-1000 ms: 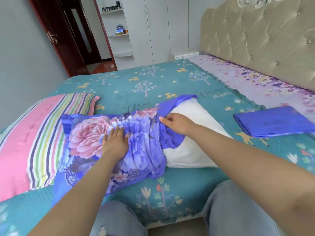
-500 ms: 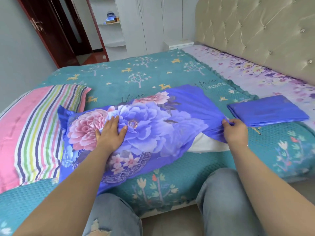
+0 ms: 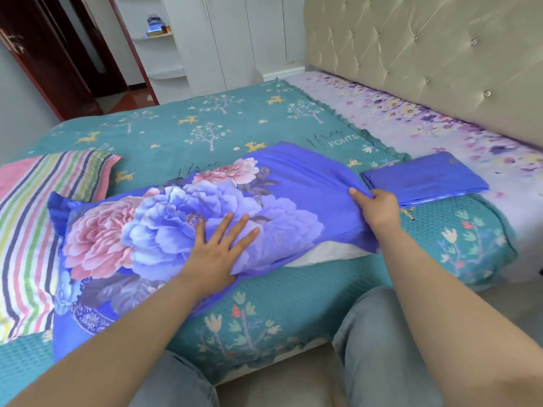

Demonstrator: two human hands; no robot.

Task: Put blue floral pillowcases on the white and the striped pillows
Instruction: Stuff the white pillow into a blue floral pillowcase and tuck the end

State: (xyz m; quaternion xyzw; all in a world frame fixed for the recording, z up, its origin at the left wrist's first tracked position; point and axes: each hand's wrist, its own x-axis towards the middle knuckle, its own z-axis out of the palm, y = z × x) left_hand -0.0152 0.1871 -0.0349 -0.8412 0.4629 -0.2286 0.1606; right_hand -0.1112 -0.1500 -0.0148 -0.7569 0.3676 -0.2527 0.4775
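Observation:
A blue floral pillowcase (image 3: pixel 164 230) lies across the near part of the bed and covers nearly all of the white pillow (image 3: pixel 326 252), of which only a strip shows under the case's lower right edge. My left hand (image 3: pixel 217 248) presses flat on the middle of the case, fingers spread. My right hand (image 3: pixel 377 208) grips the case's open right end. The striped pillow (image 3: pixel 29 230) lies bare at the left. A second blue pillowcase (image 3: pixel 423 179), folded, lies to the right, just past my right hand.
The bed has a teal bedspread (image 3: pixel 235 124) with trees and deer; a lilac floral sheet (image 3: pixel 411 121) runs below the tufted beige headboard (image 3: pixel 426 54). White cupboards and shelves stand behind, with a dark red door at the far left. My knees in jeans are at the bed's edge.
My right hand has drawn the case's open end to the right over the white pillow, which was half bare a second ago. My left hand slid right along the case.

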